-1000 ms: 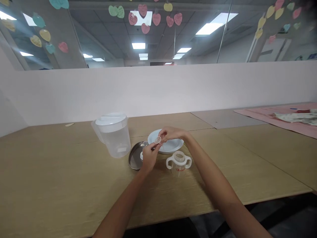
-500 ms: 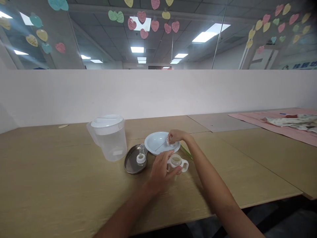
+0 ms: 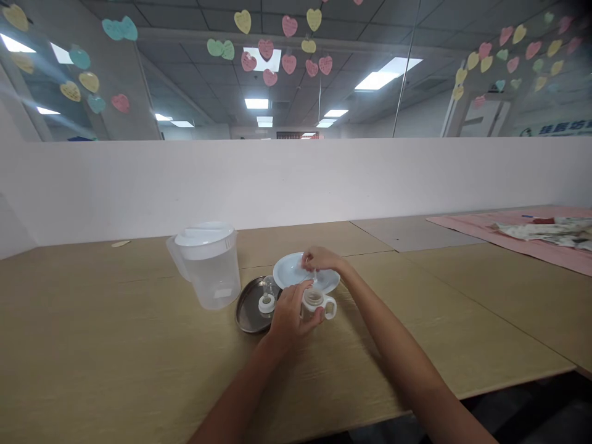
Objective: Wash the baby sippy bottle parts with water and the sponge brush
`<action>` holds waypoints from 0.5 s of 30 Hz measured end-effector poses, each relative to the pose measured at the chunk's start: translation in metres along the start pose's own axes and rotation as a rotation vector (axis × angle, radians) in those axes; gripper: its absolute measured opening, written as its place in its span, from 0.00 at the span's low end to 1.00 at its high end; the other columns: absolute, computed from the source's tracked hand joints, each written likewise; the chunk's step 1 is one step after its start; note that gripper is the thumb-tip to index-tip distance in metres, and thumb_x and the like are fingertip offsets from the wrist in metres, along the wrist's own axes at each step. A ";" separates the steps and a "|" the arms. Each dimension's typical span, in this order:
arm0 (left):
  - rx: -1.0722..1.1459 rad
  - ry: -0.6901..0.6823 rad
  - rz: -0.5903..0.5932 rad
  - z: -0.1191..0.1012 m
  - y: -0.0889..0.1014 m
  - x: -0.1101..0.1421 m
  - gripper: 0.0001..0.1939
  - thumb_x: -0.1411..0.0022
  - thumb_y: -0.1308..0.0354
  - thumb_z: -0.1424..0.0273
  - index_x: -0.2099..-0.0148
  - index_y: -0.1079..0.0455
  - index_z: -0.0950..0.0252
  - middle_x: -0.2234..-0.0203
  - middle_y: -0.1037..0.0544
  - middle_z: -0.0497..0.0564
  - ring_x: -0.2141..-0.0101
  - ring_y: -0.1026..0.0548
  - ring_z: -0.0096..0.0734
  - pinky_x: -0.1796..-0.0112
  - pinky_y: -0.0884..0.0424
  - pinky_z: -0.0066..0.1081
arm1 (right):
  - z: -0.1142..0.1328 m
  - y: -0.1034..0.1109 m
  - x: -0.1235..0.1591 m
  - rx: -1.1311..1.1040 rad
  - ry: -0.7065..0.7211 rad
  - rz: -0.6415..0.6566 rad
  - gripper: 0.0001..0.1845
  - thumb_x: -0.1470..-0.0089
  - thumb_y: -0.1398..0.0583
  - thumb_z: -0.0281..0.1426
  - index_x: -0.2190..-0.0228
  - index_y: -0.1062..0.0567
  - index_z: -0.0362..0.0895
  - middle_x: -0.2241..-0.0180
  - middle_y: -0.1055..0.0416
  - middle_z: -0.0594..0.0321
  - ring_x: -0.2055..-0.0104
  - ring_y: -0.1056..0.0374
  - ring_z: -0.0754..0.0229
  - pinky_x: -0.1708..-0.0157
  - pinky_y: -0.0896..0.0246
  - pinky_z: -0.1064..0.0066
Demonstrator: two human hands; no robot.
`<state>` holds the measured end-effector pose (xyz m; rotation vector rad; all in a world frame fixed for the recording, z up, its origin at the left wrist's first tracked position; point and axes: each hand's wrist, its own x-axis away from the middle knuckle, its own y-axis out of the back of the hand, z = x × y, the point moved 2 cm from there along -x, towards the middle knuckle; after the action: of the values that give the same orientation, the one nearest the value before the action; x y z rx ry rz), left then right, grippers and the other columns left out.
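Note:
My left hand (image 3: 289,314) grips a clear two-handled trainer cup (image 3: 317,305) with white handles, and its fingers hide part of the cup's body. My right hand (image 3: 321,259) hangs over a white plate (image 3: 289,271), pinching a small pale piece (image 3: 314,277) too small to identify, just above the cup's open top. A glass baby bottle (image 3: 267,295) with a white collar stands upright on a steel kidney tray (image 3: 245,317), just left of my left hand. Further left stands a clear plastic pitcher (image 3: 210,277) with a white lid.
The objects stand on a wooden table (image 3: 115,308). A thin wooden stick (image 3: 121,243) lies at its far left. A pink sheet (image 3: 462,222) with patterned cloth (image 3: 541,229) lies at the far right. A white partition (image 3: 296,185) runs along the back.
My left hand has closed around the cup and shifted it left, nearer the tray. My right hand has moved lower over the plate, toward the cup's top.

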<state>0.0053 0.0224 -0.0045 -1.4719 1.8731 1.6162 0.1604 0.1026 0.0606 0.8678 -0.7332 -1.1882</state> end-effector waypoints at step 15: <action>0.056 0.027 0.068 0.008 0.005 -0.001 0.26 0.45 0.45 0.64 0.46 0.43 0.65 0.54 0.29 0.58 0.55 0.30 0.40 0.55 0.34 0.39 | 0.075 0.038 0.080 -0.251 0.187 -0.220 0.06 0.51 0.41 0.29 0.71 0.26 0.39 0.75 0.28 0.60 0.75 0.32 0.66 0.81 0.39 0.80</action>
<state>-0.0018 0.0294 -0.0036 -1.4289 1.9875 1.5669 0.1321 0.0166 0.1334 0.8490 -0.3336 -1.3405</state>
